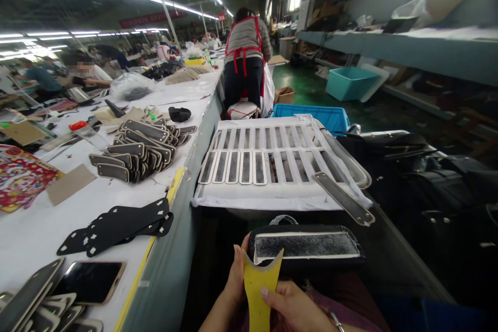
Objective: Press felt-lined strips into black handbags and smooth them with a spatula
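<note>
A black bag-like item [307, 265] rests near my lap, a small loop at its top. On its upper face is a long grey panel [307, 245] with a rough surface and whitish border. My left hand [237, 275] grips the item's left end, fingers partly hidden behind it. Between thumb and fingers of my right hand [286, 303] is a flat yellow tool [261, 288] with a concave, two-pointed end. That end overlaps the panel's lower left in view; whether they touch I cannot tell.
Ahead stands a white slotted frame [249, 197] bearing pale-edged strips [246, 167]; one long dark strip [344, 198] lies across its right corner. The left table holds piled strips [142, 148], black pieces [120, 225] and a phone [90, 282]. A person [247, 46] sits beyond a blue crate [311, 116].
</note>
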Action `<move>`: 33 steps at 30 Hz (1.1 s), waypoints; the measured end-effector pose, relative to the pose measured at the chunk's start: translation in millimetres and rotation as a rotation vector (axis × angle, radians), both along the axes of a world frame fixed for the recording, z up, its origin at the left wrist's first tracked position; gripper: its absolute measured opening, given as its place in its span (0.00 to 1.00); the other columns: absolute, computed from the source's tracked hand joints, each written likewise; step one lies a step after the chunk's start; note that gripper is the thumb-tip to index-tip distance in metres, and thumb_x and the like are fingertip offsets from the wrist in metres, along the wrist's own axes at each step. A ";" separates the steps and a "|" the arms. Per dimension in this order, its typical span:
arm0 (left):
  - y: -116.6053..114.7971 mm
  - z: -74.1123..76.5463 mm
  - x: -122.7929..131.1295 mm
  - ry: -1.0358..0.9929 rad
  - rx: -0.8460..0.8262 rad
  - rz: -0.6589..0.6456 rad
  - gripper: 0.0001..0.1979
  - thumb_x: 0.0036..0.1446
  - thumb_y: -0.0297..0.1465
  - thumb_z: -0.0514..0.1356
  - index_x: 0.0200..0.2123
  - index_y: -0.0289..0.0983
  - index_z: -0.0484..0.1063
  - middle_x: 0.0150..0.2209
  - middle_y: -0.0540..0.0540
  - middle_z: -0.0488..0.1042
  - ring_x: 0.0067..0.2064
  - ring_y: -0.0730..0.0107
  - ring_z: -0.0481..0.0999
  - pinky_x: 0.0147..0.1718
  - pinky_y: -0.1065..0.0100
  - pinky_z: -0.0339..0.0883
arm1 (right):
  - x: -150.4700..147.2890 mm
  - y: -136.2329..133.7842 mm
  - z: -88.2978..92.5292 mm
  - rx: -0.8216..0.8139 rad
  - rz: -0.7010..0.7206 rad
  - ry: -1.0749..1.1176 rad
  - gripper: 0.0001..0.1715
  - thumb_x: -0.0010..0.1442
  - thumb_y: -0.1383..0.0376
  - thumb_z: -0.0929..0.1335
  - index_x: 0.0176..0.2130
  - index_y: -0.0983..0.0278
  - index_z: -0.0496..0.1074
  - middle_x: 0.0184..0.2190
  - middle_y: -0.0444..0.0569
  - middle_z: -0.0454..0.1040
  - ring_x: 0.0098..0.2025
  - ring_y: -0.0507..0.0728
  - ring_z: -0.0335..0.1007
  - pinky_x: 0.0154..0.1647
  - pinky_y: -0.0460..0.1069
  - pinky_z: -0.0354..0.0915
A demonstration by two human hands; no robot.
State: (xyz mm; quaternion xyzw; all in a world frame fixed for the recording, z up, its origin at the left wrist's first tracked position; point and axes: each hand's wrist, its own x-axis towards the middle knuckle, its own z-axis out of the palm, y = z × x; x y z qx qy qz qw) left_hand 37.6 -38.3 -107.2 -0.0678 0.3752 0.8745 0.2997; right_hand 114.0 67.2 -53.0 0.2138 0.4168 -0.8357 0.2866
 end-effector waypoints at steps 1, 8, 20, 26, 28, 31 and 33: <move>1.2 1.1 0.3 -0.017 0.006 0.010 0.33 0.52 0.55 0.53 0.54 0.39 0.65 0.51 0.40 0.70 0.57 0.52 0.63 0.57 0.55 0.54 | -0.9 1.3 -0.4 -0.011 0.002 0.000 0.27 0.44 0.49 0.73 0.32 0.70 0.74 0.25 0.52 0.76 0.22 0.50 0.70 0.18 0.41 0.63; 7.5 11.1 -0.8 -0.146 0.001 0.012 0.33 0.48 0.56 0.57 0.52 0.41 0.65 0.49 0.42 0.71 0.55 0.51 0.66 0.53 0.55 0.59 | -6.5 11.5 -6.9 -0.051 0.044 0.017 0.31 0.42 0.47 0.73 0.33 0.71 0.75 0.26 0.53 0.75 0.22 0.51 0.70 0.20 0.42 0.64; 5.2 16.7 -12.5 0.007 -0.263 -0.117 0.33 0.54 0.54 0.53 0.55 0.36 0.62 0.48 0.40 0.73 0.52 0.53 0.68 0.53 0.55 0.59 | -6.6 13.0 -24.5 -0.106 0.018 0.150 0.25 0.52 0.49 0.69 0.33 0.70 0.77 0.28 0.52 0.75 0.29 0.55 0.71 0.34 0.49 0.65; 0.7 21.6 -17.2 0.113 -0.437 -0.175 0.30 0.58 0.51 0.50 0.54 0.37 0.64 0.50 0.42 0.71 0.52 0.56 0.68 0.53 0.59 0.58 | -10.5 18.0 -26.6 -0.085 0.063 0.166 0.27 0.50 0.47 0.69 0.32 0.69 0.77 0.27 0.52 0.75 0.30 0.56 0.71 0.35 0.49 0.65; 2.1 26.5 -18.8 0.134 -0.444 -0.200 0.28 0.59 0.51 0.49 0.53 0.37 0.64 0.50 0.42 0.71 0.53 0.57 0.68 0.53 0.59 0.58 | -14.0 20.7 -23.5 -0.054 0.092 0.152 0.30 0.47 0.44 0.69 0.31 0.69 0.77 0.26 0.52 0.75 0.29 0.57 0.71 0.36 0.50 0.65; 7.5 33.8 -21.2 0.144 -0.416 -0.212 0.28 0.59 0.50 0.49 0.53 0.37 0.63 0.50 0.42 0.71 0.52 0.58 0.69 0.53 0.59 0.60 | -17.8 24.2 -20.2 -0.003 0.131 0.147 0.34 0.45 0.41 0.69 0.31 0.69 0.77 0.26 0.52 0.75 0.31 0.58 0.71 0.38 0.51 0.65; 12.4 36.9 -22.2 0.145 -0.429 -0.201 0.28 0.58 0.51 0.50 0.52 0.36 0.64 0.49 0.42 0.72 0.51 0.58 0.70 0.51 0.59 0.61 | -18.0 25.5 -20.6 0.013 0.149 0.138 0.36 0.44 0.39 0.68 0.32 0.69 0.77 0.26 0.53 0.75 0.32 0.59 0.71 0.39 0.52 0.65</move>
